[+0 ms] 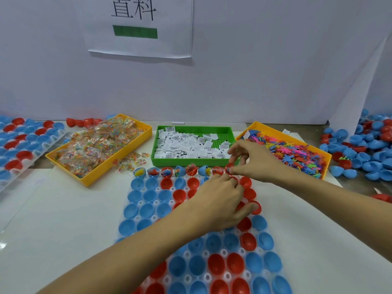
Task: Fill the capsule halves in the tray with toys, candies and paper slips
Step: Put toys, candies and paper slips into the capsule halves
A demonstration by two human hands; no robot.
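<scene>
While most cups of the clear tray [135, 217] nearest the camera hold bare red and blue capsule halves [216, 265], the work sits at the far row. Nothing shows inside the near halves.

Left hand [220, 200] lies palm down over the middle of the tray, fingers loosely bent and spread across several red halves; it seems to steady them, and whether anything is tucked under it I cannot tell.

Right hand [247, 161] reaches over the tray's far right corner, thumb and fingertips pinched at a red half [228, 169] at the end of the far row (what is between the fingertips is too small to name; possibly a toy or slip).

Far row [169, 171]: roughly eight halves, each showing coloured bits inside. Judged step: topping off the last half of the first row.

Beyond the tray, left to right: yellow bin of candy packets [99, 145], green bin of paper slips [191, 145], yellow bin of small plastic toys [292, 151]. Loose halves piled at far right [364, 149]; a second loaded tray at far left [21, 143].

Next move, as I judge it: let go into that half, then fetch from a bin and begin the second row, which needs small single-item picks.
</scene>
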